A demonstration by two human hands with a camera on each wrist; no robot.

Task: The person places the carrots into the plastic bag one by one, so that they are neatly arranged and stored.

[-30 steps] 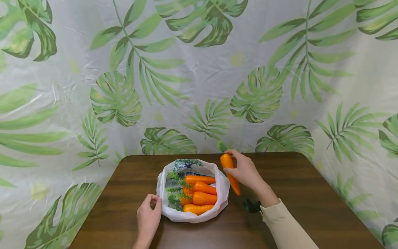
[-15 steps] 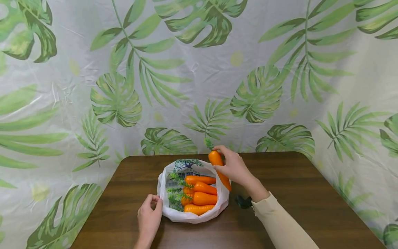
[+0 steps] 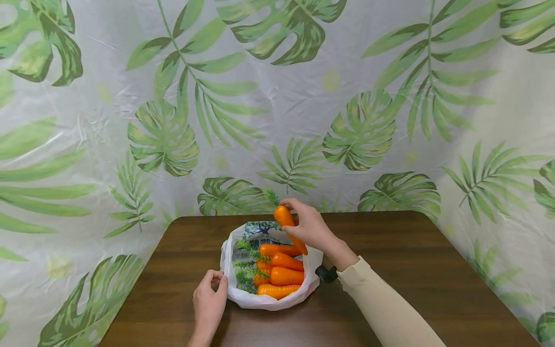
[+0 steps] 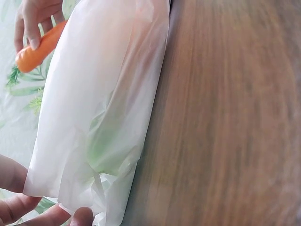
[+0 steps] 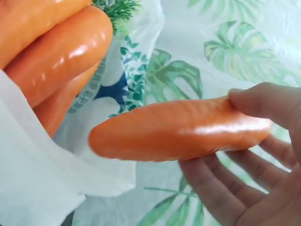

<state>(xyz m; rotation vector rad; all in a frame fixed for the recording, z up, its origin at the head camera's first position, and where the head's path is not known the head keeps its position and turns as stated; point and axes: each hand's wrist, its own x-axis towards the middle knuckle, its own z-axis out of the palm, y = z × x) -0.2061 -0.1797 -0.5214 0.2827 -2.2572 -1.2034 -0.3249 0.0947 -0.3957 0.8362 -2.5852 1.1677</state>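
Note:
A white plastic bag [image 3: 310, 282] with a rolled-open mouth sits on the table, printed inside with a tree and lettering. Several carrots [image 3: 287, 276] lie in it, green tops to the left. My right hand [image 3: 305, 224] grips another carrot [image 3: 284, 217] between thumb and fingers, tilted above the bag's right rear rim, its tip down and green top up. In the right wrist view, this carrot [image 5: 164, 132] is held clear of the bag [image 5: 94, 174]. My left hand [image 3: 209, 299] pinches the bag's left rim; its fingertips [image 4: 82, 216] show at the thin plastic [image 4: 99, 94].
The dark wooden table [image 3: 390, 289] spreads around the bag on all sides. Behind it hangs a leaf-patterned sheet [image 3: 277, 120]. A small black device [image 3: 326, 273] sits below my right wrist, by the beige sleeve [image 3: 381, 294].
My right hand has carried the carrot leftward, from right of the bag to over its right rear rim. The left hand and the bag have stayed about where they were.

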